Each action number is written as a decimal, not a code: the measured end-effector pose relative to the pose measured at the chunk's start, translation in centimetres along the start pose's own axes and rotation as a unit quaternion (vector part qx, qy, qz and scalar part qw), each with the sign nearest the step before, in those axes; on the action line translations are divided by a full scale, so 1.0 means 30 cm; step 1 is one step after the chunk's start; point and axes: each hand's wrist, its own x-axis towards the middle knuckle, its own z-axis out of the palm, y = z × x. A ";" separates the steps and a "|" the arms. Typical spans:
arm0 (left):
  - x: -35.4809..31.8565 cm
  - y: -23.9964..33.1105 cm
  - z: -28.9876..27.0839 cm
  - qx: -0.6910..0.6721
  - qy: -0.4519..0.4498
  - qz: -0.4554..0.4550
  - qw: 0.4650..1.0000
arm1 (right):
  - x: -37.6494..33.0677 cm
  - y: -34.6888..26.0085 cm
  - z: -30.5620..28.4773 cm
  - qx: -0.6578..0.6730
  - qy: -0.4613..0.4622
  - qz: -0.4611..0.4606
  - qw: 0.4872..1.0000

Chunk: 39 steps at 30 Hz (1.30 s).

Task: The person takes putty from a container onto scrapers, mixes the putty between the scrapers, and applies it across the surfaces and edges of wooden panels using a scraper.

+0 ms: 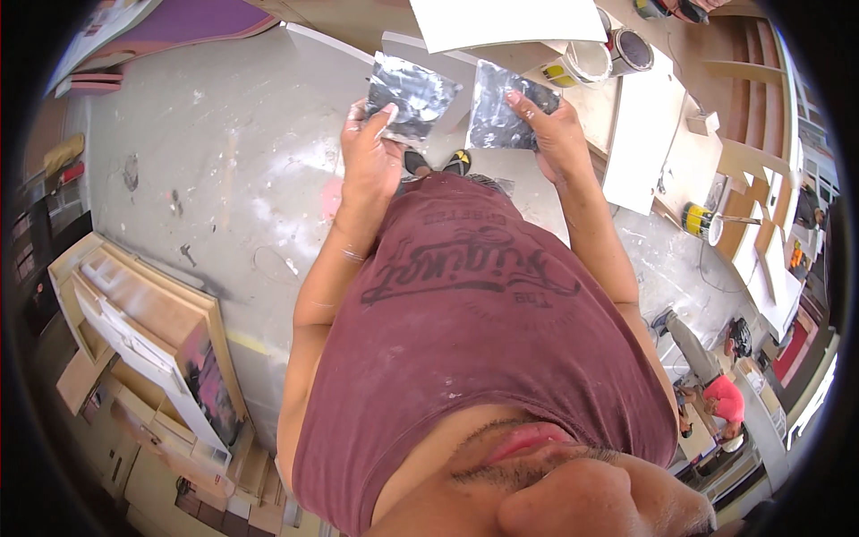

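My left hand (pixel 371 148) grips a flat, square dark putty spreader (pixel 412 97), its thumb pressed on the near corner. White filler is smeared over the spreader's face and over the fingers. In my right hand (pixel 562 143) is a second dark square spreader (pixel 501 112), also streaked white, with the thumb lying across its face. The two spreaders are held up side by side with a small gap between them, above my feet. Fingers behind both spreaders are mostly hidden.
A white board (pixel 506 22) lies just beyond my hands, with white panels (pixel 327 43) to its left. Open buckets (pixel 588 64) stand right of it. A yellow can (pixel 701 222) sits farther right. Wooden cabinets (pixel 161 313) stand at left; a person in pink (pixel 725 398) is lower right.
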 end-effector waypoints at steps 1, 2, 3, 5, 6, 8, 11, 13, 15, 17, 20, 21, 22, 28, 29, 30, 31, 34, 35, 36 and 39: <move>-0.011 -0.001 0.012 -0.015 -0.031 -0.031 0.999 | -0.009 0.009 0.010 -0.024 0.005 0.009 1.000; -0.026 -0.009 0.033 -0.007 -0.030 -0.031 0.999 | -0.018 0.020 0.016 -0.046 0.010 0.018 0.999; -0.038 -0.024 0.060 0.026 -0.024 -0.020 0.999 | -0.009 0.040 0.010 -0.044 0.016 0.018 0.999; -0.059 -0.059 0.105 0.078 -0.031 0.006 0.996 | -0.017 0.059 0.007 -0.017 0.030 0.000 0.999; -0.068 -0.068 0.119 0.088 -0.038 0.003 0.995 | -0.021 0.063 0.011 0.003 0.043 -0.018 0.999; -0.088 -0.075 0.133 0.165 -0.079 -0.005 0.983 | -0.036 0.087 0.018 0.020 0.044 -0.044 0.998; -0.111 -0.098 0.101 0.288 -0.104 0.007 0.952 | -0.076 0.084 0.046 0.017 0.054 -0.076 0.995; -0.128 -0.075 0.107 0.378 -0.141 0.035 0.915 | -0.102 0.078 0.063 -0.031 0.083 -0.094 0.992; -0.123 -0.039 0.101 0.432 -0.177 0.032 0.884 | -0.104 0.105 0.062 -0.059 0.096 -0.104 0.988; -0.108 0.000 0.093 0.483 -0.212 0.033 0.849 | -0.117 0.115 0.075 -0.088 0.108 -0.114 0.984; -0.098 0.040 0.060 0.504 -0.269 0.011 0.820 | -0.122 0.114 0.109 -0.147 0.068 -0.123 0.979; -0.100 0.067 0.051 0.491 -0.266 0.026 0.829 | -0.125 0.115 0.134 -0.114 0.092 -0.108 0.983; -0.096 0.100 0.037 0.477 -0.263 0.041 0.838 | -0.128 0.116 0.157 -0.080 0.115 -0.092 0.986; -0.008 0.300 -0.086 0.300 -0.201 -0.063 0.930 | -0.135 0.162 0.308 0.128 0.207 -0.246 0.938; 0.005 0.320 -0.086 0.273 -0.195 -0.082 0.939 | -0.115 0.186 0.331 0.177 0.229 -0.293 0.911; 0.005 0.339 -0.085 0.274 -0.201 -0.086 0.936 | -0.107 0.212 0.359 0.225 0.251 -0.339 0.878; 0.002 0.349 -0.084 0.249 -0.209 -0.117 0.938 | -0.114 0.240 0.391 0.278 0.225 -0.314 0.879; 0.011 0.360 -0.102 0.219 -0.228 -0.168 0.934 | -0.166 0.282 0.524 0.321 0.230 -0.339 0.854; 0.016 0.362 -0.102 0.207 -0.237 -0.178 0.932 | -0.192 0.271 0.563 0.347 0.232 -0.350 0.838; 0.013 0.360 -0.105 0.196 -0.244 -0.190 0.931 | -0.204 0.272 0.573 0.345 0.241 -0.355 0.835; 0.012 0.371 -0.103 0.190 -0.272 -0.204 0.921 | -0.242 0.268 0.587 0.310 0.256 -0.424 0.811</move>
